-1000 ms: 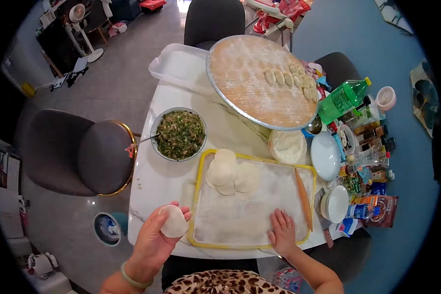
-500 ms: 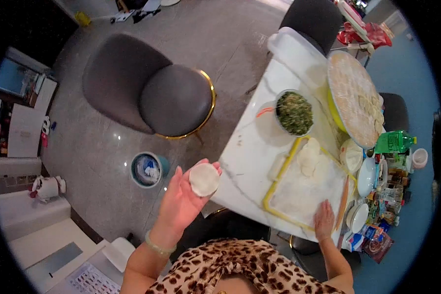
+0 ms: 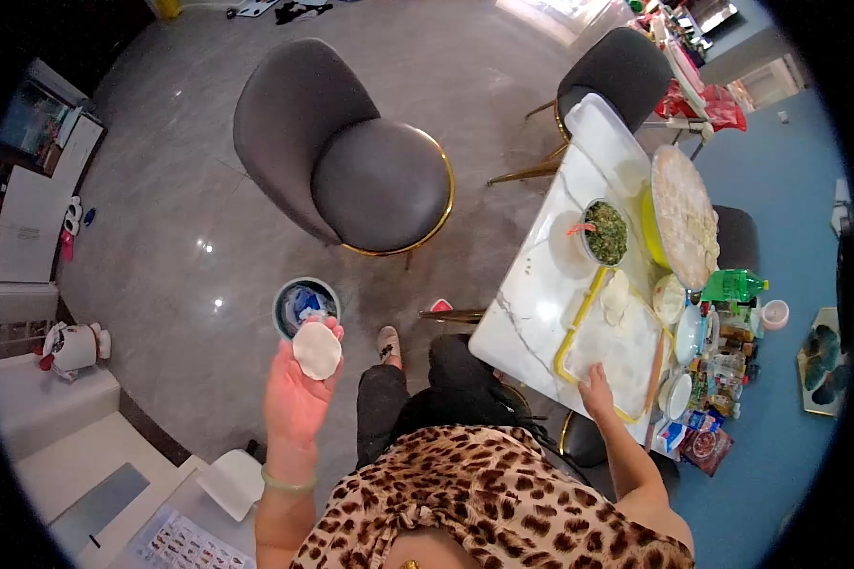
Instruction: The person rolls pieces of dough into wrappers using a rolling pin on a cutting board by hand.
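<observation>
On my left hand (image 3: 292,403), palm up, lies a round, flat dough wrapper (image 3: 317,351), with my fingertips under its far edge. That hand is held out left of the table, over the floor. My right hand (image 3: 596,392) rests with extended fingers at the near left edge of a floured, yellow-rimmed board (image 3: 579,327). Several more wrappers (image 3: 616,298) are piled at the board's far end, and a wooden rolling pin (image 3: 654,368) lies along its right side. Beyond the board stands a bowl of chopped green filling (image 3: 605,234).
A large round floured tray (image 3: 678,209) bearing dough pieces is at the table's far right. Bowls, a green bottle (image 3: 733,284) and several jars line the right edge. On the floor are a bin (image 3: 308,296) near my left hand and a grey chair (image 3: 384,185).
My left hand with the wrapper has moved left, close to the bin in view. The view has shifted, so the table appears farther right. My right hand has slid toward the board's left edge.
</observation>
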Demonstrator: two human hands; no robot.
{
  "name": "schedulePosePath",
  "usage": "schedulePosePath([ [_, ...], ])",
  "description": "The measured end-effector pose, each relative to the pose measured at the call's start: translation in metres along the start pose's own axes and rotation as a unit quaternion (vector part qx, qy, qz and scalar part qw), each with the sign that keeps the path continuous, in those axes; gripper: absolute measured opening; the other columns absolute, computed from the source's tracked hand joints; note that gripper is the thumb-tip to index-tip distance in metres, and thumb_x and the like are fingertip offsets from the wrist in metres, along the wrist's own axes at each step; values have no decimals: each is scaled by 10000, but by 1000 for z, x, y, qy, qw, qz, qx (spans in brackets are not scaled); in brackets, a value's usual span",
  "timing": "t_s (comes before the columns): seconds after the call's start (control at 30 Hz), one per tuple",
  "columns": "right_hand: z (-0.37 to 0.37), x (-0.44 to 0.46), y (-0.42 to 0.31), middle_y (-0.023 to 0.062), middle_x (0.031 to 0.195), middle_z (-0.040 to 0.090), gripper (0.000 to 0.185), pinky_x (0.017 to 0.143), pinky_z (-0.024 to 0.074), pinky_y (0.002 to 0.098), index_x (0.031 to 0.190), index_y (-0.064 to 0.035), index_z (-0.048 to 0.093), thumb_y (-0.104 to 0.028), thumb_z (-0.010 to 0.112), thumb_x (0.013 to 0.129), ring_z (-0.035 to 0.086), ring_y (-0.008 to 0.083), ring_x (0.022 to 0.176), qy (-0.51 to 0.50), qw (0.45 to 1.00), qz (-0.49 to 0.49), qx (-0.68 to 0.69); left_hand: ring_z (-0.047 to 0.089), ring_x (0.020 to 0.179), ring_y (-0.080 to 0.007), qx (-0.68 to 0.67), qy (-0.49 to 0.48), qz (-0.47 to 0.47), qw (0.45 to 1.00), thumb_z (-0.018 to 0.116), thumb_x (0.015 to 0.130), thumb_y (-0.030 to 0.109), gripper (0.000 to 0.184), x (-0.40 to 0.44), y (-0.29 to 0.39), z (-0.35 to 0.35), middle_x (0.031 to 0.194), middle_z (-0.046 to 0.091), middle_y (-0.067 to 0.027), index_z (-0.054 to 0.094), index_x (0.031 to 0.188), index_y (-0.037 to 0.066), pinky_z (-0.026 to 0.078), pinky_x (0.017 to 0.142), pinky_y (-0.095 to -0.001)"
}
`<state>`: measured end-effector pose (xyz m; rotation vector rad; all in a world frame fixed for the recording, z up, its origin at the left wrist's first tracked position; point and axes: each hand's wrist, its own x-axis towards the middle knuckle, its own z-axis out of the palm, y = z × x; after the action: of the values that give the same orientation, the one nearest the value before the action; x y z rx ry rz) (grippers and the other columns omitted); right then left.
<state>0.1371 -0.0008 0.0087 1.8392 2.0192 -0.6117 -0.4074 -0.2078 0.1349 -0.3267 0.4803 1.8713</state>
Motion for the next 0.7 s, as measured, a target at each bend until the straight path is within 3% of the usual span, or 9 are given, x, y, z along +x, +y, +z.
schedulePosePath([
  [0.07,4,3,4,299,1530,222,750,1170,234,383,1434,78,313,-284,637,862,239,392,1430,-7,1000,2,21,479,1293,-330,-22,7,-9,1000,420,1029,288,454,-6,2,-9,1387,471,-225,405,1373,-8,550,950,-449],
  [0.17,10,2,8,314,1527,211,769,1173,224,389,1433,87,303,-300,641,861,223,407,1432,-8,1000,-19,-11,531,1250,-303,-37,47,-34,998,429,1030,243,406,-13,-2,-17,1375,502,-196,428,1383,41,577,893,-462],
  [0.37,3,-6,-5,315,1535,183,813,1177,210,396,1444,86,276,-360,638,869,209,405,1437,-47,998,-20,25,615,1134,-239,75,60,-80,992,518,987,147,364,16,-21,-7,1273,576,-169,470,1333,46,622,792,-386],
  [0.57,1,-16,-20,250,1570,146,866,1190,187,370,1488,37,230,-439,609,872,186,354,1455,-63,998,0,30,608,1144,-245,169,15,-147,975,535,979,157,359,78,-34,43,1291,564,-182,483,1311,31,606,833,-387],
  [0.67,15,-22,-12,226,1579,145,871,1189,193,372,1485,37,239,-423,630,858,183,351,1457,-30,999,-16,40,545,1230,-270,249,0,-179,952,536,978,149,389,113,-49,71,1345,528,-174,455,1337,24,531,957,-422],
  [0.7,21,-27,-15,226,1579,145,871,1189,193,372,1485,37,239,-423,630,858,183,351,1457,-40,997,-14,58,508,1270,-286,270,-31,-195,943,496,1006,219,402,127,-56,78,1382,497,-178,440,1357,31,496,999,-435],
])
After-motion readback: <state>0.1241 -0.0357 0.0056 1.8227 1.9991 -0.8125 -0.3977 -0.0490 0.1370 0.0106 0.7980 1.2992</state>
